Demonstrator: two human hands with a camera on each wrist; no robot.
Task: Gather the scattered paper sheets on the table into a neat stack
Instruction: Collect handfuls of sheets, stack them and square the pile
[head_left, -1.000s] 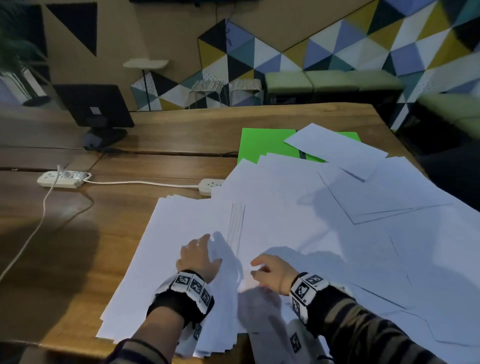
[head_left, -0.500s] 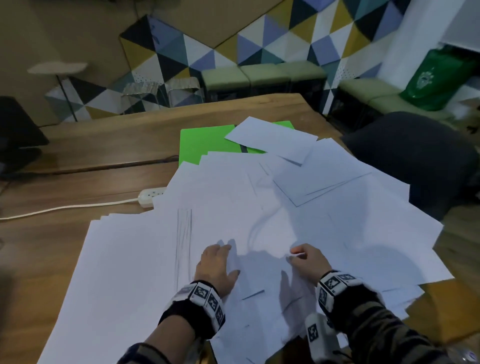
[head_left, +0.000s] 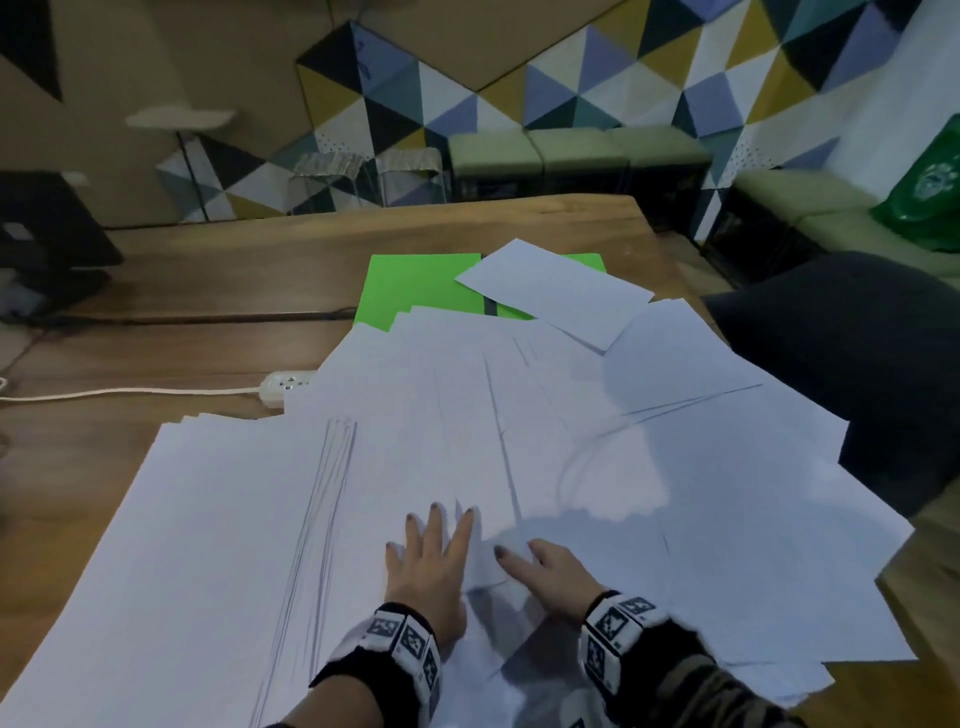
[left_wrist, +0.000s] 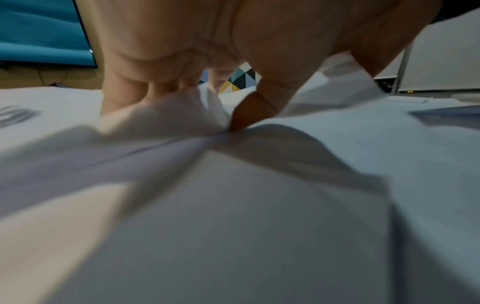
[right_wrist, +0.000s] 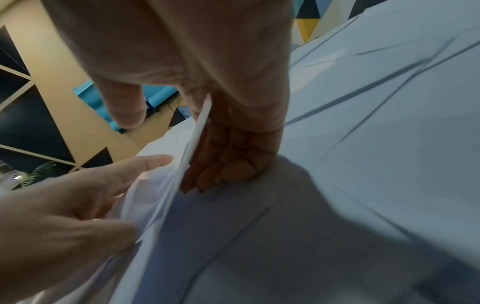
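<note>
My hands have slid together: left hand (head_left: 434, 566) flat on the sheets (head_left: 571, 441), right hand (head_left: 545, 569) pinching one at 3 o'clock, so gathering's barely started.

Office lounge: wooden table (head_left: 260, 270), monitor (head_left: 47, 223), cushioned benches (head_left: 571, 150), geometric wall (head_left: 519, 78).

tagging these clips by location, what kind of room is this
Probably an office lounge or meeting space: a long wooden table with a power strip and a dark monitor, and cushioned benches against a wall of coloured triangles.
</note>
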